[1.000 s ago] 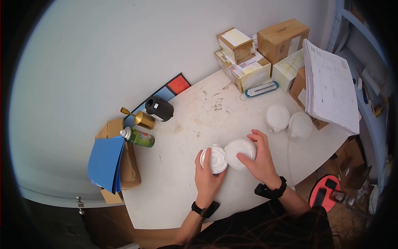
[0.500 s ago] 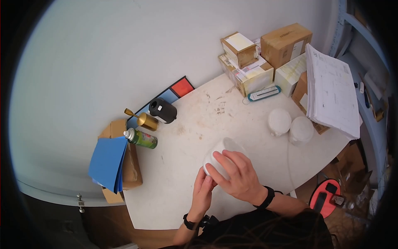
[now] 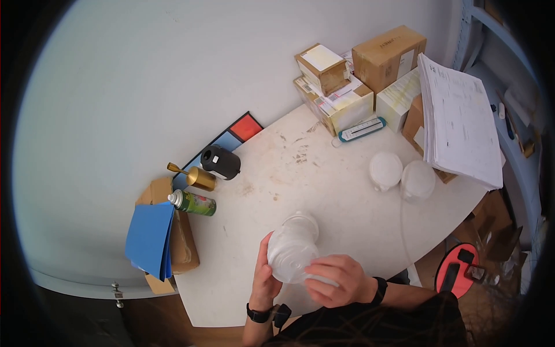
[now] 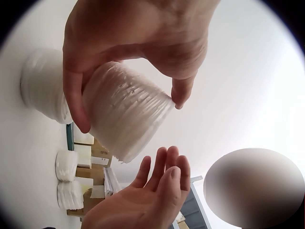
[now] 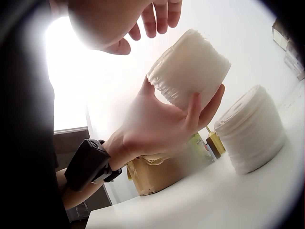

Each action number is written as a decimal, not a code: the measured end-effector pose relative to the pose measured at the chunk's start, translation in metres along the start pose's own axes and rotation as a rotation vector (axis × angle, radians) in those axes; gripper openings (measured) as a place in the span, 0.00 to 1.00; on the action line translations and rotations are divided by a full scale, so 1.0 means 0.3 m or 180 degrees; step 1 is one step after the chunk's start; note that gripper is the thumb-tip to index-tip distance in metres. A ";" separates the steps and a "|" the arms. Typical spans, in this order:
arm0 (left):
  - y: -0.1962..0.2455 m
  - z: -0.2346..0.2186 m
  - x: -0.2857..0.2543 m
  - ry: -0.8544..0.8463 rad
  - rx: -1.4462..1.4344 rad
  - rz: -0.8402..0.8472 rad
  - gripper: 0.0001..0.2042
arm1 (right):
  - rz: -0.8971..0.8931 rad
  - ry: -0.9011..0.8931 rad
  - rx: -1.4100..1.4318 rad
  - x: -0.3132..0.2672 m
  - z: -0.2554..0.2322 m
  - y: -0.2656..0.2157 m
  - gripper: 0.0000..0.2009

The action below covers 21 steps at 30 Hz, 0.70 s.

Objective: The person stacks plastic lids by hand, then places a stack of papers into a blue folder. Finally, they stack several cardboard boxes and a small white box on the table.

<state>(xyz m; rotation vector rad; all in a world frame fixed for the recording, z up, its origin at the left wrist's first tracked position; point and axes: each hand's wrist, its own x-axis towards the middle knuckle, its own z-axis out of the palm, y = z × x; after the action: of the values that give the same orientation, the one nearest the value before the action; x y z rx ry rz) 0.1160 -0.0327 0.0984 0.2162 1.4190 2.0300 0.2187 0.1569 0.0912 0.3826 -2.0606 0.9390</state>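
Observation:
My left hand grips a stack of white plastic lids, tilted with its round end toward me. In the left wrist view the ribbed side of this stack shows between thumb and fingers. My right hand is close beside it with loosely bent fingers; the right wrist view shows a gap between that hand and the stack. Just behind, a second lid stack stands on the table, seen fully in the right wrist view as a white ribbed column.
Two more white stacks stand to the right on the table. Behind them are cardboard boxes, a teal-edged scale and a pile of papers. A spray can, black canister and blue folder lie left.
A second ago each hand was on one of two stacks side by side. My left hand has since raised and tilted one toward me; my right hand moved across it and drew back toward my body.

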 end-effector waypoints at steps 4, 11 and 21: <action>0.027 -0.031 -0.005 -0.0205 0.0357 -0.0198 0.56 | 0.2079 -0.0480 0.1007 0.004 -0.021 0.030 0.33; 0.049 0.026 -0.015 0.0335 0.1006 -0.0013 0.53 | 0.2519 -0.0812 0.2021 -0.020 -0.003 0.058 0.37; 0.080 0.053 0.054 0.0831 0.2749 0.0580 0.40 | 0.2665 -0.0655 0.1771 0.035 0.004 0.118 0.34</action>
<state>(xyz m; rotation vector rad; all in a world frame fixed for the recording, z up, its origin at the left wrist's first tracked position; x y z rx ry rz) 0.1010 -0.0158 0.1227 0.4622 2.4561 1.4806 0.1919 0.1806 0.0818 -0.1473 -2.1298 2.0612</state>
